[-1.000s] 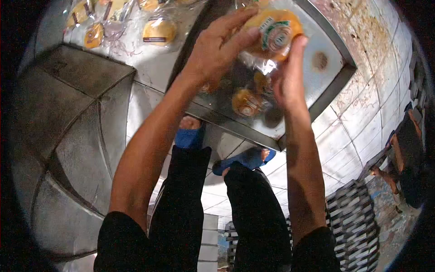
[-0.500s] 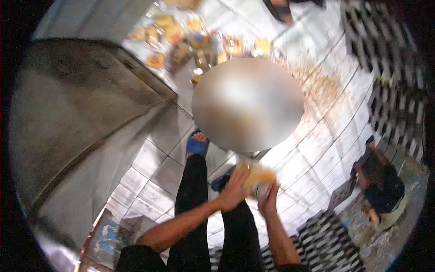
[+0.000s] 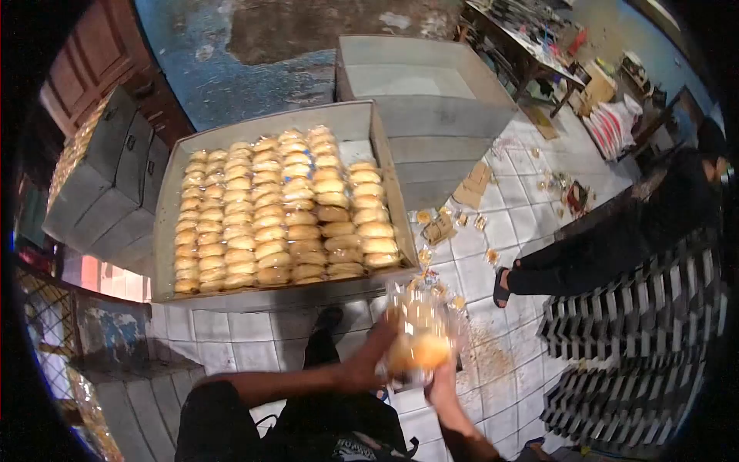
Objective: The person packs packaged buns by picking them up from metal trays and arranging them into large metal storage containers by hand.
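My left hand (image 3: 371, 356) and my right hand (image 3: 444, 385) hold wrapped buns (image 3: 419, 346) between them, in clear shiny plastic in front of my body. Motion blurs the fingers and the wrappers. Just beyond my hands stands a large metal box (image 3: 223, 299), where packed buns (image 3: 265, 208) stand in long rows. A gap shows at the box's far right corner, above the shortest row.
Behind the box is another metal box (image 3: 427, 115). Wrapped pieces and flattened cardboard (image 3: 472, 185) lie on the tiled floor. A person in dark clothes (image 3: 593, 246) stands at the right, beside stacked dark trays (image 3: 631, 316). Metal boxes (image 3: 115, 177) stand at the left.
The view has swung from the floor and metal tray to the large box of buns. Both hands still hold the wrapped buns, now low in front of my body.
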Tool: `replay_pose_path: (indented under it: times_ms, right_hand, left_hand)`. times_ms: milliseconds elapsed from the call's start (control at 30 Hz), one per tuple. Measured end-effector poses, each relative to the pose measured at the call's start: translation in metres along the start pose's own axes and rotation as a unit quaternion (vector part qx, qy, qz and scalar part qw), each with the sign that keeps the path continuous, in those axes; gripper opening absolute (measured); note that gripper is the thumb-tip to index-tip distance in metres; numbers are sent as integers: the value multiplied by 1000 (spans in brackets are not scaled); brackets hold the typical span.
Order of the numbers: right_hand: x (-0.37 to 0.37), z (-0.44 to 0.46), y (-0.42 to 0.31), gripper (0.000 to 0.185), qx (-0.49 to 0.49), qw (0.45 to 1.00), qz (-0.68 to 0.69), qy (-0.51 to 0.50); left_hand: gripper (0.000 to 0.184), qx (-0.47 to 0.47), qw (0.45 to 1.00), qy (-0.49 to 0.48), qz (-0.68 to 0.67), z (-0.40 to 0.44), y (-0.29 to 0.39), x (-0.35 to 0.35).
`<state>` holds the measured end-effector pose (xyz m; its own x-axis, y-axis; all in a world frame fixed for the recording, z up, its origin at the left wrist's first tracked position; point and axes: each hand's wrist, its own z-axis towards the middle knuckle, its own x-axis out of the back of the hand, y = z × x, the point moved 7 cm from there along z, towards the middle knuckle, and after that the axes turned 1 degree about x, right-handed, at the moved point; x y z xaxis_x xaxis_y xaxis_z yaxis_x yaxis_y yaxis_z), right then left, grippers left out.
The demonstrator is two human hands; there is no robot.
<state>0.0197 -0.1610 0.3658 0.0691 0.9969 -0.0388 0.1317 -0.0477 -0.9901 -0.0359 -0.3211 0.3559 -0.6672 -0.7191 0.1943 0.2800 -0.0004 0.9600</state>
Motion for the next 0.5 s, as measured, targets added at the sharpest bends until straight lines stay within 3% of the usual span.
replay_pose_path:
  times_ms: [33,67,167,233,333,400,433,500]
  right_hand:
    - [-24,42,-40,93,71,997,-12,-2]
    - [-43,87,-63,83,132,991,-3,14]
    - [-117,235,-146,68,165,984,-65,-28]
    - [-163,329,-160,63,121,991,43,-25]
    - [-186,455,-139,73,60,996,10,-58]
    - [-172,530,-76,77,-36,997,-71,-12]
    - [-172,543,-69,77,-41,996,-78,-9]
    - [-170,553,-14,82,-269,963,18,-20]
  left_hand:
    - [107,-19,999,6,29,16,2,38]
    - [103,-21,999,21,-16,38,13,81]
    - [88,-23,991,106,-80,118,9,215]
    - [79,-18,968,176,-175,161,-27,290]
    - [71,-17,944,233,-232,214,-88,367]
    - [73,191,826,301,-437,232,-145,384]
    - [73,192,822,299,-444,236,-151,397]
    - [68,374,883,178,-220,225,-164,419]
